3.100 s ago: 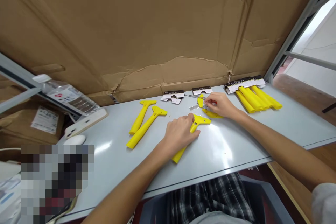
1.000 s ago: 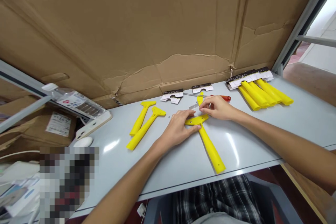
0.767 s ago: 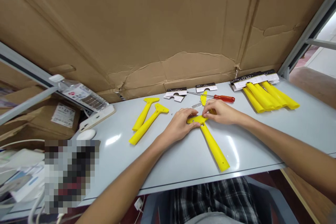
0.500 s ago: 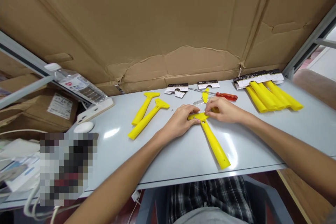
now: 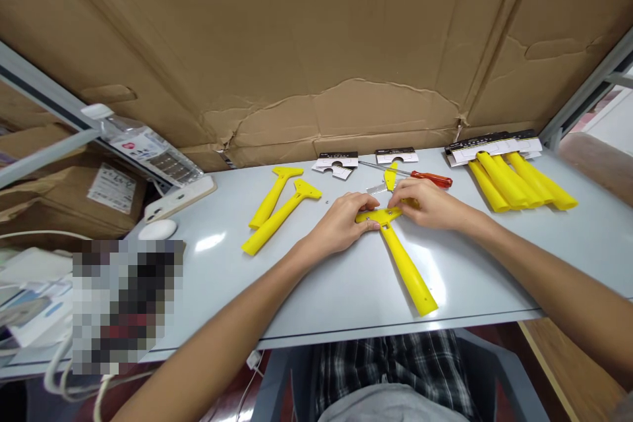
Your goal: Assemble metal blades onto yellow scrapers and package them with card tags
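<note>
A yellow scraper point(image 5: 408, 270) lies on the table with its handle angled toward me and its wide head away. My left hand point(image 5: 346, 221) pinches the left end of that head between thumb and fingers. At the head's right end, my right hand point(image 5: 425, 204) has its fingers closed on the edge, close to a small screw point(image 5: 390, 213). Just beyond the hands are a loose yellow head piece point(image 5: 390, 176) and a thin metal blade point(image 5: 376, 189). Behind my right hand rests a red-handled screwdriver point(image 5: 432, 179).
Two more yellow scrapers point(image 5: 279, 217) lie to the left. Several yellow handles point(image 5: 514, 184) with black-and-white cards sit at the right back. Loose cards point(image 5: 336, 161) lie by the cardboard wall point(image 5: 316, 46). A plastic bottle point(image 5: 148, 148), power strip point(image 5: 182, 198) and white mouse point(image 5: 157, 230) are left.
My right fingers have shifted slightly right along the scraper's head, and the small screw there now shows. The left hand keeps its grip. The whole view has shifted a little.
</note>
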Demonstrator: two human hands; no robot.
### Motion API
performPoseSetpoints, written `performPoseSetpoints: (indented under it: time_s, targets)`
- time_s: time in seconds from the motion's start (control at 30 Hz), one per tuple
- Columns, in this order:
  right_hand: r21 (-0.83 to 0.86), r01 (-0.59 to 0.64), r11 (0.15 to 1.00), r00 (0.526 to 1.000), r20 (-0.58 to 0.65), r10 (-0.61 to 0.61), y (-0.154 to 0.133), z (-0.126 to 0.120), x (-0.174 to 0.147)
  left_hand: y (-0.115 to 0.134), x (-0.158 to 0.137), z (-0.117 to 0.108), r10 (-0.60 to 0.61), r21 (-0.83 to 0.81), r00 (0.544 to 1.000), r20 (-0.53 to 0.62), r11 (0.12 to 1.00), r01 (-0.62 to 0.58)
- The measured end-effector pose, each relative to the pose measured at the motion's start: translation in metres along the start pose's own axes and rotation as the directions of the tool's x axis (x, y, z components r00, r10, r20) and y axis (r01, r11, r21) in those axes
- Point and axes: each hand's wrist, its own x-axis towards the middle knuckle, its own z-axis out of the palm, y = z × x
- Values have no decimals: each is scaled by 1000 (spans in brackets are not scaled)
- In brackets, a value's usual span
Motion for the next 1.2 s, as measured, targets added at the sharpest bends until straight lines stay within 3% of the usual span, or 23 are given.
performPoseSetpoints:
  time_s: [0.2, 1.2]
  targets:
    - [4, 75, 997, 997, -10, -75, 1, 1, 0, 0, 1, -2, -24, -39, 1000, 11, 999, 24]
    - [-13, 35, 999, 999, 7, -35, -3, 4, -1, 1, 1, -4, -19, -56, 999, 33, 998, 21]
